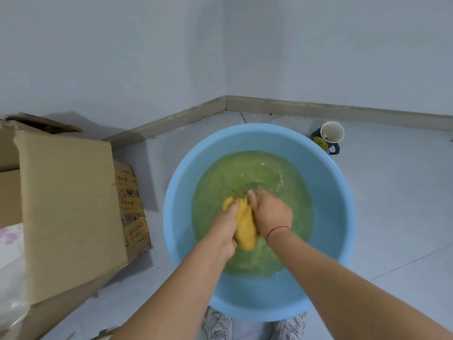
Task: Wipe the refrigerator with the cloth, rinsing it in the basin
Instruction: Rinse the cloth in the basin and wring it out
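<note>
Left hand: fingers curled round the left flank of the cloth, thumb over its upper end. Right hand: fingers curled over the right flank, knuckles up, fingertips at the waterline. Both hands hold the same yellow wad, with no gap between hands and cloth.

Cloth position: bunched into a roll and pressed between the two palms, just above or at the surface of the greenish water, near the middle of the blue basin. How much of it is under water cannot be told.

Key relation: the roll's long axis runs away from the person and slightly leftward, with one end by the left thumb and the other hanging toward the wrists. The hands sit on opposite sides of that axis, and neither is nearer.

Judgement: rinse step. A wring would need opposite twists about this axis.

Surroundings: the basin stands on the floor. Cardboard box is to the left. A cup is behind the rim. No refrigerator is in view.
</note>
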`<state>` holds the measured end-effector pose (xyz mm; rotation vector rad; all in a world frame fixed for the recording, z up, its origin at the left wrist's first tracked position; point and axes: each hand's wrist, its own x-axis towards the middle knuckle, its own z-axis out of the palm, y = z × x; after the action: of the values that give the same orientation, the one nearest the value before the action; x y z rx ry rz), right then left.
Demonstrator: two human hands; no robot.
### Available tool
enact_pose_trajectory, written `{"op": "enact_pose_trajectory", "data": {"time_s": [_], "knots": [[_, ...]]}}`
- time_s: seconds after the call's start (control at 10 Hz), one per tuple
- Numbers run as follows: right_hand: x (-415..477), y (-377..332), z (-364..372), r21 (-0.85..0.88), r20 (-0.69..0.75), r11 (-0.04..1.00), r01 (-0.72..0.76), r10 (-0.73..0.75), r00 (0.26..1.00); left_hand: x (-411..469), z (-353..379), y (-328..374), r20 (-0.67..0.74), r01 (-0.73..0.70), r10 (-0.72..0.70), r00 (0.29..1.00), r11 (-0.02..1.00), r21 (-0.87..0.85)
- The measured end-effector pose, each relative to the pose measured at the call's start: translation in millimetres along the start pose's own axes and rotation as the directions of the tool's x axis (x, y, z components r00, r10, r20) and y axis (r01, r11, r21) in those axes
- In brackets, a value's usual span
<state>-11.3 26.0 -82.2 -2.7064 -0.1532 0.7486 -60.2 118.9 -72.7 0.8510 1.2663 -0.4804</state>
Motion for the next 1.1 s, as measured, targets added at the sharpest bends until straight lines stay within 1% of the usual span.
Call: {"op": "enact_pose_trajectory", "data": {"time_s": [0.1, 0.2, 0.3, 0.4, 0.5, 0.6, 0.7, 0.8, 0.9, 1.0, 1.1], "knots": [[11, 26, 3, -0.045, -0.048, 0.995, -0.091, 0.089, 0.995, -7, 1, 3, -0.062, -0.033, 0.029, 0.998, 0.997, -0.075], [6, 42, 13, -0.164, -0.023, 0.986, 0.024, -0.028, 0.999, 0, -2, 6, -0.108, -0.044, 0.028, 0.994, 0.988, -0.145], [-1, 51, 23, -0.249, 0.107, 0.968, 0.043, -0.016, 0.994, 2, -2, 6, -0.107, 0.002, -0.018, 0.994, 0.989, -0.145], [-10, 28, 12, 0.168, 0.208, 0.937, -0.306, 0.269, 0.940, 0, 0, 5, -0.057, 0.089, -0.097, 0.994, 0.988, -0.128], [-42, -10, -18, 0.520, 0.304, 0.833, -0.192, 0.030, 0.952, -15, 3, 15, 0.068, 0.146, -0.139, 0.988, 0.984, -0.101], [-85, -27, -53, 0.676, 0.338, 0.735, -0.049, -0.250, 0.907, -26, -5, 23, 0.198, 0.105, -0.094, 0.976, 0.994, -0.044], [-89, -18, -78, 0.783, 0.337, 0.618, -0.065, -0.334, 0.880, -34, -8, 17, 0.224, 0.094, -0.084, 0.971, 0.995, -0.038], [-59, 5, -82, 0.919, 0.186, 0.379, -0.110, -0.171, 0.968, -43, -2, 10, 0.194, 0.125, -0.082, 0.978, 0.966, -0.225], [-36, 17, -61, 0.965, 0.233, 0.124, -0.233, 0.016, 0.972, -63, 9, 10, 0.282, 0.143, -0.075, 0.956, 0.963, -0.227], [-35, 11, -45, 0.888, 0.446, -0.075, -0.453, -0.091, 0.890, -78, 18, 13, 0.350, 0.182, -0.111, 0.930, 0.967, -0.177], [-33, 7, -46, 0.826, 0.520, -0.075, -0.558, -0.280, 0.807, -83, 22, 12, 0.360, 0.238, -0.178, 0.916, 0.962, -0.132]]}}
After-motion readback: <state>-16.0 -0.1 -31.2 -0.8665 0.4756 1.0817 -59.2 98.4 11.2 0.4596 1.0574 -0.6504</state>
